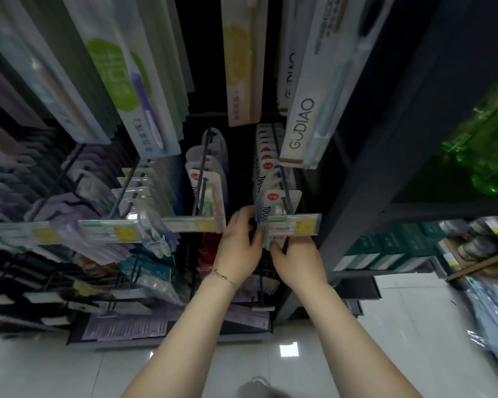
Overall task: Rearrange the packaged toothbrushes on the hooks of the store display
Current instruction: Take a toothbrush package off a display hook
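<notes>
Several rows of hooks are carried by a dark display [357, 168], which fills most of the view above a pale tiled floor [414, 326]. Long toothbrush packs [118, 79] are hung in the top row, and one at the right is marked GUDIAO. Shorter carded packs are stacked in files on the rows below. Green bottles [483, 145] and teal boxes [385, 248] are held on shelves to the right of the display.

One hook [281, 168] in the middle row, at the right, is loaded with a file of white cards. The front pack [273, 203] is located at the outer end of this hook, just behind the tag [293, 226], and its top edge is crossed by the wire. Whether it is threaded on the wire cannot be told.

Both hands are engaged on this pack. The left hand [237, 245] is placed at its left edge, with the fingers curled round the card. The right hand [298, 261] is placed beneath the tag, with the fingertips closed on the lower end of the pack. A thin bracelet [224, 277] is worn on the left wrist.
</notes>
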